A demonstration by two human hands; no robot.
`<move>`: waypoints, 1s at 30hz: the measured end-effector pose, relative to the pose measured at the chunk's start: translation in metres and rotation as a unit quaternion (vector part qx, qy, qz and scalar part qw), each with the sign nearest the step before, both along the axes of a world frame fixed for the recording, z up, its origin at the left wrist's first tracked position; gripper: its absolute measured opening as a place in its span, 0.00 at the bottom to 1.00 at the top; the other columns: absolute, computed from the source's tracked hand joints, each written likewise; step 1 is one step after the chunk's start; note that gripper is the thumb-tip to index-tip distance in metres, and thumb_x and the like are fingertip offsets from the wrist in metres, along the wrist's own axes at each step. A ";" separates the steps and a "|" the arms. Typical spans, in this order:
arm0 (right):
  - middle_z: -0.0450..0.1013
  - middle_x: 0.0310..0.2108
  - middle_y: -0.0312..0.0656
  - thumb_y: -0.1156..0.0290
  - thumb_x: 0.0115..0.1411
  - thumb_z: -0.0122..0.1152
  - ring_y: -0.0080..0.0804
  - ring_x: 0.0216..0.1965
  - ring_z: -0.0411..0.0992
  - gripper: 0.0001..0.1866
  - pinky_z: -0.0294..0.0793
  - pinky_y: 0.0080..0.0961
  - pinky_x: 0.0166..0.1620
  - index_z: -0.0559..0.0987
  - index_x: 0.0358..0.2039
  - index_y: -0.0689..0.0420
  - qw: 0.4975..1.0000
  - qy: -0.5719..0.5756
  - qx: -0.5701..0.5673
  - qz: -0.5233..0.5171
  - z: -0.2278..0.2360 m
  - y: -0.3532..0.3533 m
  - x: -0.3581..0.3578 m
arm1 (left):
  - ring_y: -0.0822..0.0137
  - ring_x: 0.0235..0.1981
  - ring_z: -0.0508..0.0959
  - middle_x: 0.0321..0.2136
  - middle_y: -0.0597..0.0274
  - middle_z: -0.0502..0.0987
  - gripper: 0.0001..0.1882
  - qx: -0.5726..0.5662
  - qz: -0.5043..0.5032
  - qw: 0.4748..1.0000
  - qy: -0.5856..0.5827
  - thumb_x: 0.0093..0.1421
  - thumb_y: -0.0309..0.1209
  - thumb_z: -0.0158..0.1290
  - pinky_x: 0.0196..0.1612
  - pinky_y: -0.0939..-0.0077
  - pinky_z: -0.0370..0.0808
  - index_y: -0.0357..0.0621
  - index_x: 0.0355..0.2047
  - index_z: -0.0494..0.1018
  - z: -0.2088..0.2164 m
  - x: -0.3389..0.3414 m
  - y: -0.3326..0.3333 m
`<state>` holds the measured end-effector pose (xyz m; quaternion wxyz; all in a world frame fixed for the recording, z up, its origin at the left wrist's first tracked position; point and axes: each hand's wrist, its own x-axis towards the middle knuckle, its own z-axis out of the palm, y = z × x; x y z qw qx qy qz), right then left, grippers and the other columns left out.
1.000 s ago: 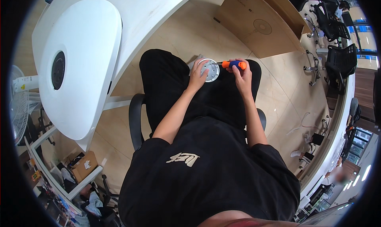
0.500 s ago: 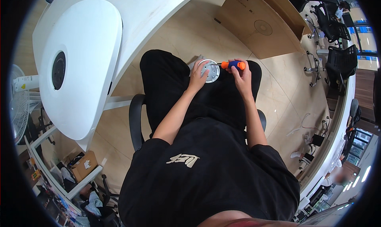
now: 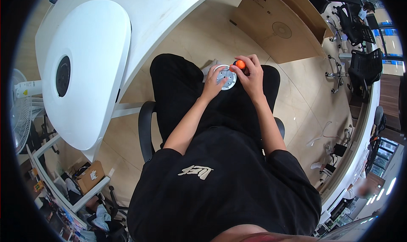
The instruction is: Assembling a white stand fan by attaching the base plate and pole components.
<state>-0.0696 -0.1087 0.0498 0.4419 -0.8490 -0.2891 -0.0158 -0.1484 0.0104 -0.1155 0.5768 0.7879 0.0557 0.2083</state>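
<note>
Over my lap, my left hand [image 3: 212, 88] is closed on the rim of a round white-and-grey part [image 3: 229, 82] with small holes in its face. A pale grey piece [image 3: 206, 69] shows behind that hand, partly hidden by it. My right hand [image 3: 253, 80] grips a screwdriver [image 3: 241, 64] with an orange and dark blue handle, just right of the round part's upper edge. The handle's orange end faces up toward me. Its shaft is out of sight, so I cannot tell whether the tip touches the part.
A white table [image 3: 169, 14] curves along the left, bearing a large white rounded panel [image 3: 97, 38] with a black oval centre. An open cardboard box [image 3: 280, 30] stands ahead on the right. A fan [image 3: 20, 110] is at far left; office chairs [image 3: 364, 68] stand far right.
My right hand has shifted slightly left and turned the screwdriver from lying sideways to nearly end-on. My left hand keeps its hold on the round part.
</note>
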 end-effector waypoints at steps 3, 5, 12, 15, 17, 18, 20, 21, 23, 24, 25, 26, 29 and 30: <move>0.69 0.29 0.38 0.67 0.54 0.72 0.27 0.27 0.68 0.17 0.69 0.22 0.31 0.82 0.43 0.57 0.998 -0.055 0.007 0.004 0.001 0.001 0.000 | 0.48 0.57 0.70 0.54 0.49 0.69 0.24 0.001 0.001 1.000 0.009 0.56 0.29 0.61 0.60 0.60 0.67 0.42 0.53 0.70 0.000 0.000 0.000; 0.70 0.29 0.40 0.68 0.53 0.72 0.29 0.29 0.71 0.17 0.71 0.22 0.34 0.83 0.43 0.57 1.000 -0.019 0.003 0.003 0.003 -0.003 0.003 | 0.48 0.57 0.70 0.54 0.49 0.69 0.25 0.000 0.003 1.000 0.014 0.56 0.29 0.61 0.60 0.60 0.67 0.42 0.53 0.70 -0.001 0.000 0.000; 0.79 0.43 0.45 0.74 0.56 0.67 0.36 0.42 0.78 0.21 0.76 0.26 0.46 0.78 0.51 0.58 0.995 0.046 0.038 0.077 0.007 -0.013 0.015 | 0.47 0.58 0.69 0.54 0.48 0.68 0.25 -0.002 0.019 1.000 0.012 0.57 0.31 0.60 0.61 0.59 0.66 0.42 0.54 0.70 -0.007 0.002 0.000; 0.77 0.49 0.46 0.76 0.56 0.66 0.38 0.46 0.78 0.23 0.75 0.30 0.51 0.75 0.53 0.59 0.986 0.104 0.066 0.111 0.010 -0.013 0.016 | 0.48 0.58 0.69 0.54 0.48 0.69 0.25 0.000 0.015 1.000 0.013 0.58 0.32 0.60 0.61 0.60 0.65 0.41 0.55 0.69 -0.008 0.002 -0.001; 0.77 0.47 0.44 0.76 0.55 0.68 0.39 0.44 0.78 0.20 0.74 0.30 0.52 0.77 0.49 0.59 0.989 0.087 0.032 0.114 0.010 -0.013 0.017 | 0.49 0.58 0.70 0.54 0.48 0.69 0.25 0.007 0.012 1.000 0.009 0.59 0.33 0.59 0.61 0.61 0.66 0.40 0.55 0.69 -0.008 0.002 0.000; 0.77 0.47 0.44 0.76 0.55 0.68 0.39 0.44 0.78 0.20 0.74 0.30 0.52 0.77 0.49 0.59 0.989 0.085 0.033 0.115 0.010 -0.012 0.018 | 0.49 0.58 0.70 0.54 0.48 0.69 0.25 0.014 0.014 1.000 0.009 0.59 0.33 0.59 0.61 0.62 0.66 0.40 0.55 0.69 -0.008 0.002 0.000; 0.77 0.44 0.43 0.76 0.55 0.68 0.38 0.43 0.77 0.18 0.74 0.29 0.51 0.79 0.47 0.59 0.994 -0.072 0.009 0.085 0.008 -0.011 0.018 | 0.49 0.58 0.70 0.54 0.48 0.69 0.25 0.023 0.016 1.000 0.008 0.58 0.33 0.59 0.61 0.62 0.66 0.40 0.55 0.69 -0.007 0.001 0.000; 0.77 0.44 0.43 0.76 0.55 0.68 0.38 0.43 0.77 0.18 0.74 0.29 0.51 0.79 0.47 0.59 0.993 -0.078 0.007 0.091 0.005 -0.011 0.016 | 0.49 0.58 0.70 0.54 0.48 0.69 0.25 0.012 0.010 1.000 0.013 0.58 0.32 0.59 0.61 0.62 0.66 0.40 0.55 0.69 -0.007 0.001 0.000; 0.77 0.40 0.42 0.75 0.53 0.71 0.39 0.37 0.78 0.19 0.76 0.27 0.43 0.80 0.46 0.57 0.999 -0.048 0.007 -0.014 0.001 -0.010 0.011 | 0.49 0.58 0.70 0.55 0.48 0.69 0.25 0.002 0.003 1.000 0.019 0.58 0.31 0.59 0.61 0.62 0.66 0.40 0.55 0.69 -0.007 0.001 0.000; 0.77 0.40 0.42 0.75 0.53 0.71 0.39 0.37 0.78 0.19 0.76 0.27 0.43 0.80 0.46 0.57 0.998 -0.067 0.014 -0.004 0.001 -0.011 0.010 | 0.50 0.58 0.70 0.55 0.48 0.69 0.25 0.005 0.008 1.000 0.014 0.57 0.31 0.60 0.61 0.62 0.66 0.40 0.55 0.69 -0.007 0.001 0.001; 0.77 0.42 0.42 0.76 0.54 0.69 0.38 0.40 0.78 0.18 0.75 0.27 0.47 0.80 0.47 0.58 0.998 -0.053 0.030 0.009 0.000 -0.011 0.011 | 0.50 0.58 0.70 0.55 0.49 0.69 0.25 0.007 0.005 1.000 0.026 0.57 0.30 0.60 0.61 0.62 0.66 0.40 0.55 0.69 -0.007 0.001 0.000; 0.77 0.44 0.43 0.78 0.56 0.67 0.37 0.43 0.78 0.18 0.74 0.26 0.52 0.79 0.49 0.58 0.998 -0.032 0.046 0.011 0.001 -0.012 0.012 | 0.50 0.58 0.70 0.55 0.49 0.69 0.25 0.007 0.013 1.000 0.010 0.57 0.30 0.60 0.61 0.62 0.66 0.40 0.55 0.69 -0.006 0.001 0.000; 0.77 0.49 0.45 0.80 0.58 0.64 0.36 0.48 0.77 0.18 0.73 0.27 0.53 0.79 0.50 0.59 0.988 0.064 0.110 0.081 0.003 -0.012 0.014 | 0.47 0.57 0.69 0.54 0.47 0.69 0.25 -0.005 0.018 1.000 0.006 0.56 0.29 0.60 0.61 0.59 0.65 0.40 0.54 0.69 -0.005 0.002 0.000; 0.77 0.49 0.45 0.80 0.58 0.64 0.36 0.48 0.77 0.18 0.73 0.27 0.53 0.79 0.50 0.59 0.989 0.064 0.110 0.080 0.004 -0.012 0.015 | 0.46 0.57 0.69 0.54 0.47 0.69 0.25 0.000 0.019 1.000 0.013 0.56 0.29 0.60 0.61 0.59 0.65 0.40 0.54 0.69 -0.005 0.002 0.000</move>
